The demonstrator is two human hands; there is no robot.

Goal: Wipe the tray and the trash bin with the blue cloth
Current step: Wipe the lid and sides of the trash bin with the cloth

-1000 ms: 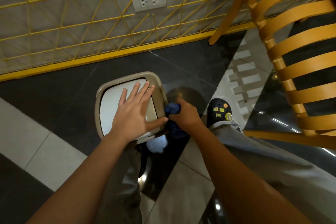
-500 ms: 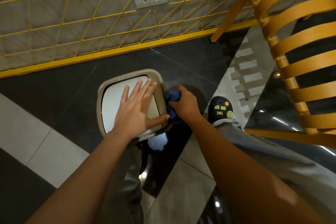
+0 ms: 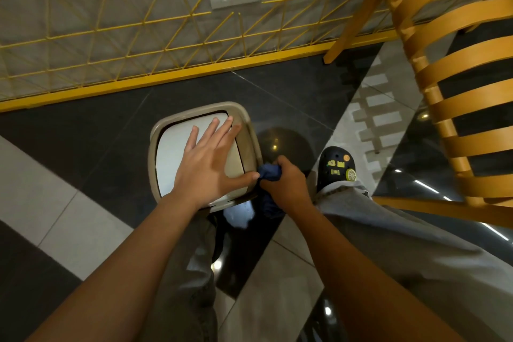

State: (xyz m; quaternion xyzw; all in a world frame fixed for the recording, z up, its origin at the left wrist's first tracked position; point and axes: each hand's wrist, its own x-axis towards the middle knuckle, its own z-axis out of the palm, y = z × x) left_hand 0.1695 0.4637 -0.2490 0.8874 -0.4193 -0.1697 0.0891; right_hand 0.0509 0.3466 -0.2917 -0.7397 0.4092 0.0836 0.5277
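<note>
**A:** Right, starting at 9 o'clock: what is the left grip doing?

**B:** The left grip [image 3: 211, 169] lies flat with its fingers spread on the white swing lid [image 3: 169, 158] of the beige trash bin [image 3: 194, 109]. The thumb reaches out toward the bin's 4 o'clock rim. It pinches nothing. My guess is that it is steadying the bin on the floor [image 3: 83, 130].

**A:** And the cloth?

**B:** The blue cloth [image 3: 269, 173] is bunched against the outside of the rim at the bin's 4 o'clock, just beside the left thumb tip. I cannot tell whether the two touch. The right grip [image 3: 287, 186] is curled tightly round the cloth, and a dark tail of it hangs below the fist along the bin's side.

**A:** Further right?

**B:** A black clog with charms [image 3: 337, 166] stands at 3 o'clock of that fist, with a grey trouser leg [image 3: 402, 244] below it. A slatted wooden chair [image 3: 458, 108] fills the view's 2 o'clock.

**A:** How far along is the job?

**B:** I'd say the bin is mid-wipe, at its right rim. The lid under the palm, the 12 o'clock rim and the 9 o'clock side probably remain, though nothing shows which parts are already clean. The tray is not in view, so I cannot say whether it has been wiped.
</note>
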